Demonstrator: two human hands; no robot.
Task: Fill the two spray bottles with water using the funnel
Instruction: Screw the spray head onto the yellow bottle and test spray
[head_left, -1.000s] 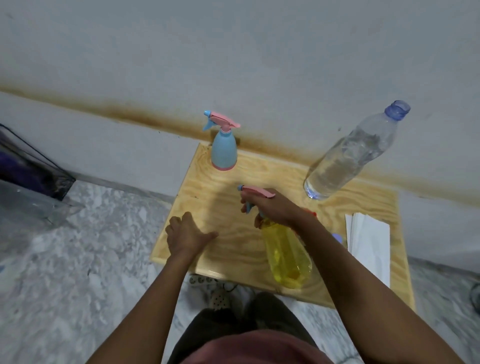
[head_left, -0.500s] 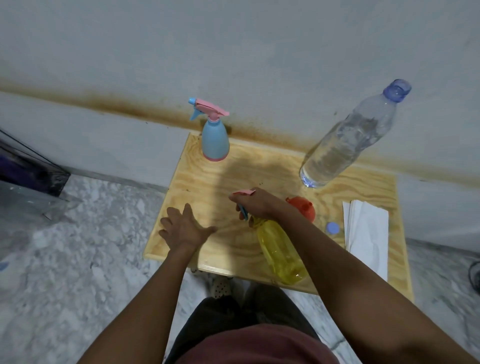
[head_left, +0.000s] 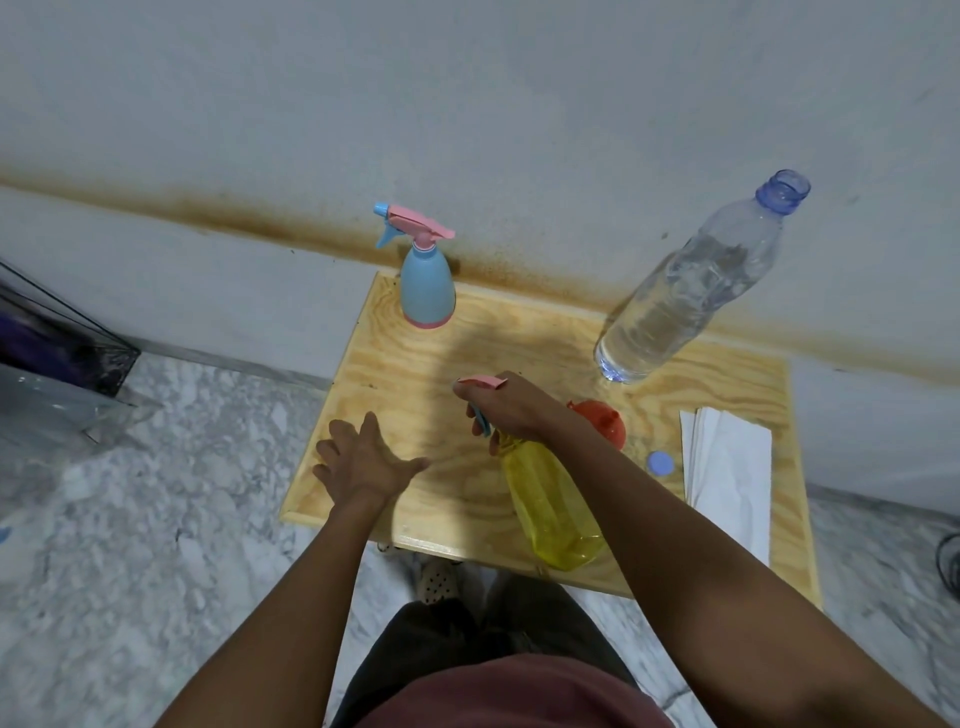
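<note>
a low plywood table (head_left: 519, 332) against a stained wall (head_left: 467, 104): the right hand (head_left: 511, 410) grips the yellow spray bottle (head_left: 550, 509) at its pink trigger head (head_left: 480, 383); the left hand (head_left: 363, 462) is spread open, holding nothing. bracing the body should ease unscrewing. the orange funnel (head_left: 605, 421) lies just behind.

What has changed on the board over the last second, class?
The left hand opened from a loose fist to spread fingers over the wooden board. The right hand still grips the trigger head of the yellow spray bottle. Blue spray bottle, water bottle and red funnel stayed put.
</note>
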